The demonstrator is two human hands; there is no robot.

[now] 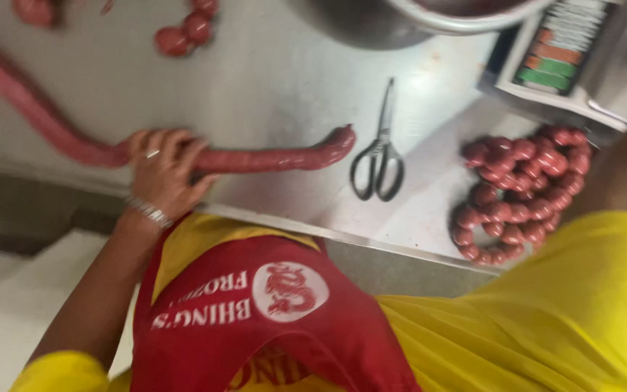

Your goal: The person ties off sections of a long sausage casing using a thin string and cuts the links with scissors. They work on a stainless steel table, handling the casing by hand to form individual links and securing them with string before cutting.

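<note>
The left hand (162,174) rests on a long red sausage rope (270,158) lying across the steel tabletop (277,80), near its front edge. The fingers (175,141) curl over the top of the rope and press it down, close together, with a ring on one and a bracelet at the wrist. The rope runs out from under the fingers both ways: its blunt free end points toward the scissors (379,156), just beside it but apart, and the other stretch curves off to the far left. A pile of tied-off sausage links (520,192) lies beyond the scissors. The right hand is out of sight.
</note>
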